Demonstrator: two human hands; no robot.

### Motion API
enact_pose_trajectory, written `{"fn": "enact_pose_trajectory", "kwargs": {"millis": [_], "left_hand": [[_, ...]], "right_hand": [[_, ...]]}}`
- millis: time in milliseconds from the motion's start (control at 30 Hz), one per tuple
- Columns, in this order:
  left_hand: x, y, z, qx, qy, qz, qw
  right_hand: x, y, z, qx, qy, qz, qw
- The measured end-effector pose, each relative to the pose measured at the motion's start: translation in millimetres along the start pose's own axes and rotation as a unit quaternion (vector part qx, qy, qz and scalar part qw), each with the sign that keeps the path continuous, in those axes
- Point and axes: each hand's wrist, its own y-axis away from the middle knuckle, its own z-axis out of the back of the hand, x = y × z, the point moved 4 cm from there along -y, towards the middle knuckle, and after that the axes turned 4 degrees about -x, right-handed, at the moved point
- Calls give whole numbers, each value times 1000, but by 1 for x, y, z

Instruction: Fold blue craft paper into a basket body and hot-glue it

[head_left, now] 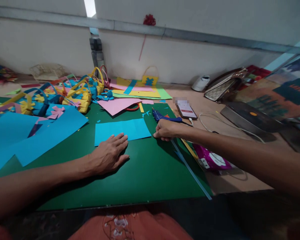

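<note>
Paper in bright blue, cut to a rectangle (122, 129), lies on a smooth green board (145, 180) beneath the fingertips of the left hand (111, 153). That hand is spread flat, thumb set apart from the fingers, pressing near the sheet's lower edge. The right hand (165, 130) is by the sheet's right-hand corner, its fingers curled together; whether they are clamped on anything cannot be told. Just beyond its knuckles lies a dark-blue plastic glue gun (158, 115), while a narrow, pale-blue strip (191, 171) runs from beneath it toward the board's near edge. Larger blue sheets (57, 133) lie left of the left hand, and a pink paper sheet (121, 105) lies beyond it.

The step in hand looks like steadying the rectangle flat. The next move probably calls for that light pressure to hold, and for right fingers clear of the nozzle.
</note>
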Motion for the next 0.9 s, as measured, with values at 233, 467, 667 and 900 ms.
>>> {"fn": "enact_pose_trajectory", "kwargs": {"millis": [233,467,667,900], "left_hand": [[-2,-2,1,9,-7,-6,1000],[-1,-2,1,19,5,-2,1000],[-1,-1,0,5,20,-2,1000],[-1,-1,-1,16,5,-3,1000]], "right_hand": [[49,-8,-2,-8,-7,103,995],[54,-26,-22,46,-21,100,994],[31,-22,-13,51,-25,44,997],[3,-21,-8,36,-15,17,999]]}}
